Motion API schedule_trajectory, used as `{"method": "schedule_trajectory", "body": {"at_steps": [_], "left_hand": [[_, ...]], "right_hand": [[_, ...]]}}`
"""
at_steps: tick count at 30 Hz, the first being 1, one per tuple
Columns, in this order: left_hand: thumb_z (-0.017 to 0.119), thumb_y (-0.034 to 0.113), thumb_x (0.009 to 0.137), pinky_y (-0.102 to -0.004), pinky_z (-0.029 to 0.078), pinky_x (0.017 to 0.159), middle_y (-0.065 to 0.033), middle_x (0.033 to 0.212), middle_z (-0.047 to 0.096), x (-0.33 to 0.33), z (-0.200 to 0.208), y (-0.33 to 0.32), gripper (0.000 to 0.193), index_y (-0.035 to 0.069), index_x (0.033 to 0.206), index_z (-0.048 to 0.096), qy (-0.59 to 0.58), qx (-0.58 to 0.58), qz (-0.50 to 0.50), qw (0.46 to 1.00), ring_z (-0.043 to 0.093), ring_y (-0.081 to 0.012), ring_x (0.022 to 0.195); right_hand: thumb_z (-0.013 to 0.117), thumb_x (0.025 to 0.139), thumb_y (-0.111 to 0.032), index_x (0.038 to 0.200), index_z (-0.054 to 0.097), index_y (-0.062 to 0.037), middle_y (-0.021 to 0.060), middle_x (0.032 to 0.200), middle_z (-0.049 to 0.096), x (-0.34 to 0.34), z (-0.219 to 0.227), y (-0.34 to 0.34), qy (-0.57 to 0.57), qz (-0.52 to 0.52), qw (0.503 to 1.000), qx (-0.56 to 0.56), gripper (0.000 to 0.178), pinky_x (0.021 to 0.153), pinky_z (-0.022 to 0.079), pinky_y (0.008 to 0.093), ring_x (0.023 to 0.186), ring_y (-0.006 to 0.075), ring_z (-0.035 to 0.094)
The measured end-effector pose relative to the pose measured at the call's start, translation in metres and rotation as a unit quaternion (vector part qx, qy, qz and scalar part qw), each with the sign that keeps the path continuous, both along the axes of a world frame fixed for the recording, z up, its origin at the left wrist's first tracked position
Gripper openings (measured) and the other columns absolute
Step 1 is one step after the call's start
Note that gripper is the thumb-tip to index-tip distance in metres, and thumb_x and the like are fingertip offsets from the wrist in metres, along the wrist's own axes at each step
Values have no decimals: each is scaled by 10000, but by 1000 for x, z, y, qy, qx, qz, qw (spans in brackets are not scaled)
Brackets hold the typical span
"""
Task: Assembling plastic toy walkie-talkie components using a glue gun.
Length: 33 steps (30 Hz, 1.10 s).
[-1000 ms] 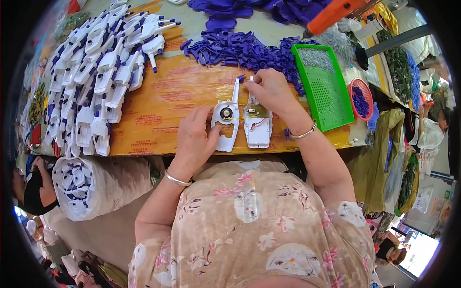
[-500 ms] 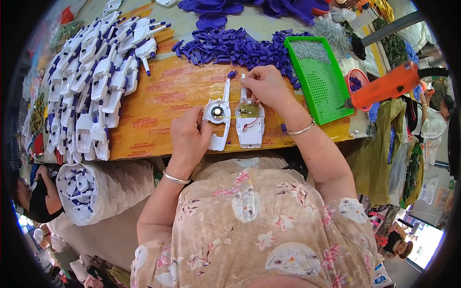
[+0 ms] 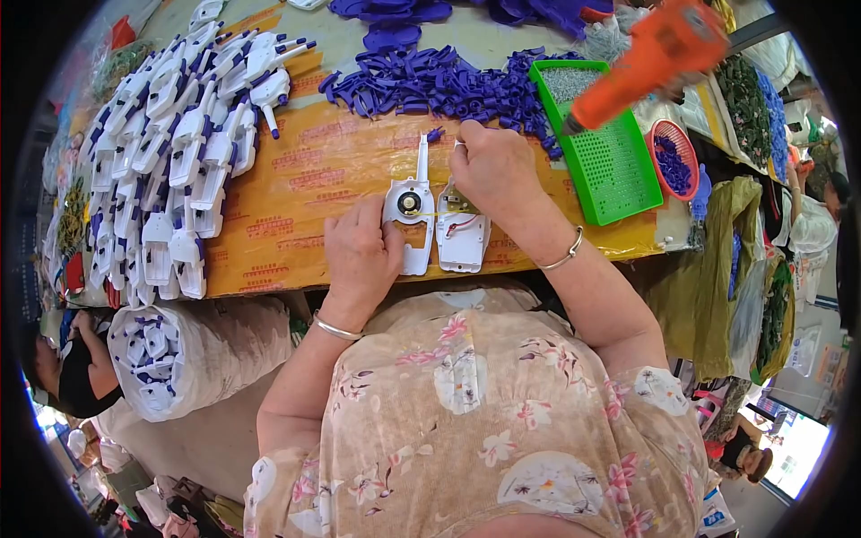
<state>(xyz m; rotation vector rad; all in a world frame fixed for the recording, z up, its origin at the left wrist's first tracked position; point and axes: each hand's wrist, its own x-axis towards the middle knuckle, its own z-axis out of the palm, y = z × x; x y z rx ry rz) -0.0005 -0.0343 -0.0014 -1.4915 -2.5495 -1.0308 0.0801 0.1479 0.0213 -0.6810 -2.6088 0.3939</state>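
Two halves of a white plastic casing lie side by side on the table before me. The left half (image 3: 419,257) has a long narrow handle and a round speaker (image 3: 410,203). A green circuit board (image 3: 456,202) with thin wires sits in the right half (image 3: 463,249). My left hand (image 3: 363,251) is closed on the left half's outer edge, thumb along its lower part. Over the right half's handle, my right hand (image 3: 500,170) is closed with bent fingers; what they pinch is hidden. A small purple plastic part (image 3: 436,135) lies by the left handle's tip.
An orange electric screwdriver (image 3: 655,58) hangs over a green tray (image 3: 619,193) of screws. Purple parts (image 3: 430,85) are heaped behind; a red basket (image 3: 673,161) holds more. White casings (image 3: 170,152) pile up at left, above a white sack (image 3: 148,368) of similar pieces.
The hanging screwdriver has swung up and left across the tray, uncovering the red basket. My right hand has shifted slightly down and left over the handle. Both casing halves have moved slightly.
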Motion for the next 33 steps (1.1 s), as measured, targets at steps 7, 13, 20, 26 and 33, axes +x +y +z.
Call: {"method": "schedule_trajectory", "body": {"at_steps": [7,13,20,26,33], "left_hand": [[559,27,709,-375,346,648,-109,775,574,-1,-2,-1,236,26,945,549,2,7,2,1000,561,-276,732],[578,-3,734,-364,417,565,-103,717,549,4,14,2,231,17,964,569,-90,96,45,990,543,-248,614],[616,-18,730,-323,421,516,-109,713,512,19,39,45,249,-5,972,556,-130,173,-89,972,515,-215,563],[546,41,883,-211,479,656,-18,876,577,14,35,47,242,-7,1120,543,-582,177,-173,774,591,-96,747],[641,90,798,-223,431,544,-58,781,557,7,2,38,356,-65,1092,514,-414,72,-57,905,515,-72,626]], "right_hand": [[599,762,-121,797,609,-29,149,655,616,17,19,11,118,-19,972,-203,99,551,488,381,595,321,611],[609,824,-92,959,612,2,58,758,612,53,27,11,55,-13,998,24,164,598,440,242,660,81,543],[780,708,-246,1292,381,6,90,837,568,62,25,-13,107,103,878,-455,751,599,455,236,681,96,524],[764,682,-157,1330,337,-5,96,934,566,75,6,2,105,73,814,-567,791,646,469,247,761,122,546],[661,749,-55,1310,345,24,116,966,603,82,5,3,159,7,811,-563,648,666,490,259,790,126,581]]}}
